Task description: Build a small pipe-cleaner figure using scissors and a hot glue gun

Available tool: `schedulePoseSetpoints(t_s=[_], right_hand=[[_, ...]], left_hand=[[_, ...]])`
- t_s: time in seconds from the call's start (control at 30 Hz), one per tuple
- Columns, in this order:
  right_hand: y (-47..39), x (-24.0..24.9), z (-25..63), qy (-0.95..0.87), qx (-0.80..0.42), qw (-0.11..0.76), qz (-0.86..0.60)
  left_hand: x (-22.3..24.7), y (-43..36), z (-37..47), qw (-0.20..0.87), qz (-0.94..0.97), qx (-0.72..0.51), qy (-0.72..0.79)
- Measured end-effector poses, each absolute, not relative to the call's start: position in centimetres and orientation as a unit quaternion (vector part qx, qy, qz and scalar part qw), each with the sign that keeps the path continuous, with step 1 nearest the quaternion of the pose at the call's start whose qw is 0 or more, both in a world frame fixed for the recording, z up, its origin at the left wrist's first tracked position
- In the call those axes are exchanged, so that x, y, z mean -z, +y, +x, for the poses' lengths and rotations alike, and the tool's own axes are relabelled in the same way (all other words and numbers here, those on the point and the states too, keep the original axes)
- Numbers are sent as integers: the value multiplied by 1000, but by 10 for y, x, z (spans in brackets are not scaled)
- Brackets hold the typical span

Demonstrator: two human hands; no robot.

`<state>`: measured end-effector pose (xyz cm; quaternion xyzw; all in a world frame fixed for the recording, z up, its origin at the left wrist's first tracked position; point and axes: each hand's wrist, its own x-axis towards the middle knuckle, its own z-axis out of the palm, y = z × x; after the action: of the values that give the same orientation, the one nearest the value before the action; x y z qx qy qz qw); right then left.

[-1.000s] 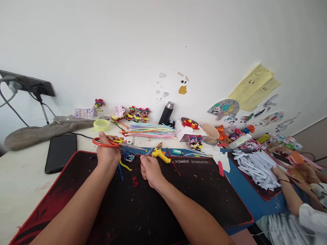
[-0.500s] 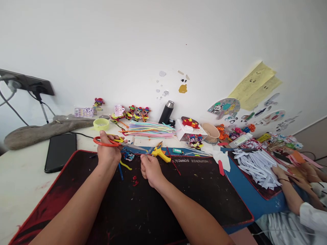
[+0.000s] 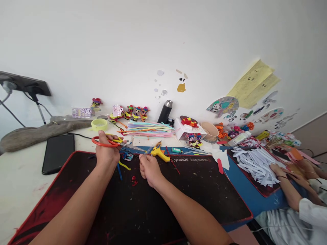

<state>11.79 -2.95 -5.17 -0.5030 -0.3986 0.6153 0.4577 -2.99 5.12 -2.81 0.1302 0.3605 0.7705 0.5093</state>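
Note:
My left hand (image 3: 108, 152) is closed on a pair of scissors (image 3: 106, 142) with orange and yellow handles. Their blades point right and reach the fingertips of my right hand (image 3: 150, 170). That hand is closed in a pinch; what it holds is too small and covered to name. Just beyond it lies a yellow glue gun (image 3: 160, 153). Under the scissors are a small blue and white piece (image 3: 127, 156), a yellow-green pipe cleaner (image 3: 124, 165) and a blue strip (image 3: 119, 172). Small red bits (image 3: 134, 181) lie on the black mat (image 3: 143, 217) between my forearms.
Behind the mat lie a bundle of pastel pipe cleaners (image 3: 150, 129), a black flask (image 3: 165, 111) and a white box (image 3: 184, 132). A phone (image 3: 58, 154) and tape roll (image 3: 99, 124) are left. Rightward, another person's hand (image 3: 277, 170) touches a white paper-strip pile (image 3: 252, 165).
The view has shifted slightly, so everything sits a little further left. Both hands keep nearly the same pose, with the scissor tips still at my right fingertips.

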Motion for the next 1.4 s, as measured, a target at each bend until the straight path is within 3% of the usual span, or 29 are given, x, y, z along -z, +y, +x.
schedulePoseSetpoints(t_s=[1.4], right_hand=[[-30,50,120,-395,-635,454,-484]], left_hand=[[17,49,-31,437,214,-805,340]])
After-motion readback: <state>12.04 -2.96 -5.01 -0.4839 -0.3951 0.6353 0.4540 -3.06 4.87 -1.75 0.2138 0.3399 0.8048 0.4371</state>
